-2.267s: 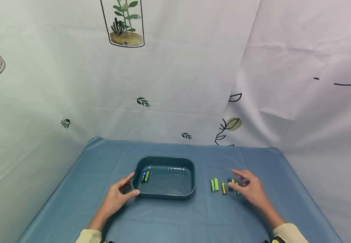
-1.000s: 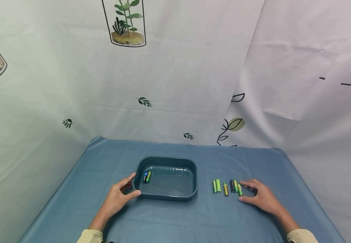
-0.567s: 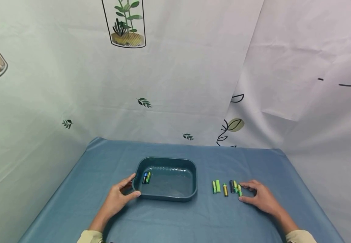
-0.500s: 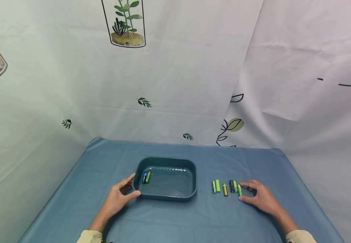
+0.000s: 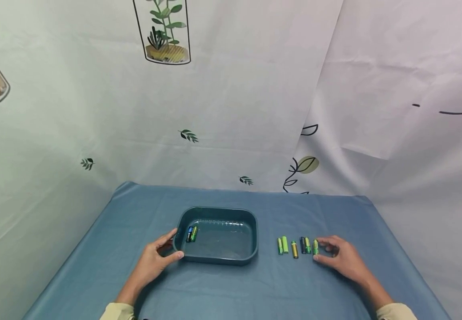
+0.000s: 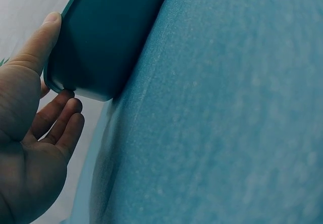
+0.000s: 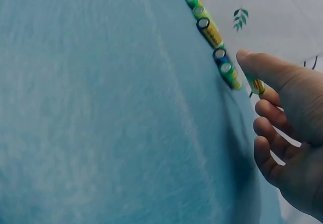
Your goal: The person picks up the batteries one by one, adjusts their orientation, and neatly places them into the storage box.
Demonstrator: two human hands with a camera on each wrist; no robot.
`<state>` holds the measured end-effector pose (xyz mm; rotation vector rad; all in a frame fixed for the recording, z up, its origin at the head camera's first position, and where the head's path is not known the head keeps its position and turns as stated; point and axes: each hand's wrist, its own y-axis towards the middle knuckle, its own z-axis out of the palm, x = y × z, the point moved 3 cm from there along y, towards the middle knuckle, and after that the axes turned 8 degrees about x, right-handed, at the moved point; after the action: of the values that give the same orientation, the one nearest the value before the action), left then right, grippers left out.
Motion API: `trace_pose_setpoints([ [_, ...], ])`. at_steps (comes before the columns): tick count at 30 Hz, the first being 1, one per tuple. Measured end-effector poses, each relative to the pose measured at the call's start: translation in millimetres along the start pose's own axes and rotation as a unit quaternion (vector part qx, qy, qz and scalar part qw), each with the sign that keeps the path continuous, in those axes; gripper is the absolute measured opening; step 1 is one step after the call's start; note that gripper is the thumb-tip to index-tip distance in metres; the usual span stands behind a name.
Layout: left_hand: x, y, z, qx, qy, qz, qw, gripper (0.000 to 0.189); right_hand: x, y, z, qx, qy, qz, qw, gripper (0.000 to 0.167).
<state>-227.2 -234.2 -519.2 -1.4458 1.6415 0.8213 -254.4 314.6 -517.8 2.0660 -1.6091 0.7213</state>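
My left hand (image 5: 153, 261) grips the left end of a dark teal rectangular tray (image 5: 223, 259), thumb at the near corner and fingers along the left side. Inside that tray lie a blue-black battery (image 5: 189, 234) and a green one (image 5: 194, 234), side by side. My right hand (image 5: 340, 258) pinches a green-and-yellow battery (image 5: 316, 247) end to end between thumb and index finger. In the right wrist view this battery (image 7: 258, 86) is partly hidden by the thumb and stands apart from the row. Nearest to it in the row is another green battery (image 5: 308, 245).
Right of the tray, a row of batteries lies on the blue cloth (image 5: 231, 289): a green-white one (image 5: 280, 246), a lime one (image 5: 285, 245), a gold one (image 5: 294, 250) and a dark one (image 5: 303, 245). A white patterned curtain (image 5: 231, 98) hangs behind the table.
My right hand has come from over the right end of the row to its right side and taken hold of the last battery. A gap has opened between it and the row. Left hand unmoved.
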Motion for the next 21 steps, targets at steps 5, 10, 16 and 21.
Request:
trace_pose_setpoints([
  [5,-0.5,1.0,-0.6,0.001,0.001,-0.004,1.0000,0.076,10.0,0.8,-5.6,-0.007,-0.010,-0.005,0.9999,0.051],
  [10,-0.5,0.1,-0.2,0.000,0.005,-0.008,1.0000,0.076,25.1,3.7,-9.0,-0.030,-0.022,-0.024,0.9990,0.050],
  [16,-1.2,-1.2,-0.3,-0.008,0.013,-0.002,0.9999,0.076,46.4,12.7,-8.9,-0.060,-0.034,-0.050,0.9964,0.051],
  [21,-1.9,-0.4,-0.2,-0.008,0.015,-0.003,0.9999,0.076,64.4,24.9,-5.5,-0.069,-0.034,-0.076,0.9941,0.050],
])
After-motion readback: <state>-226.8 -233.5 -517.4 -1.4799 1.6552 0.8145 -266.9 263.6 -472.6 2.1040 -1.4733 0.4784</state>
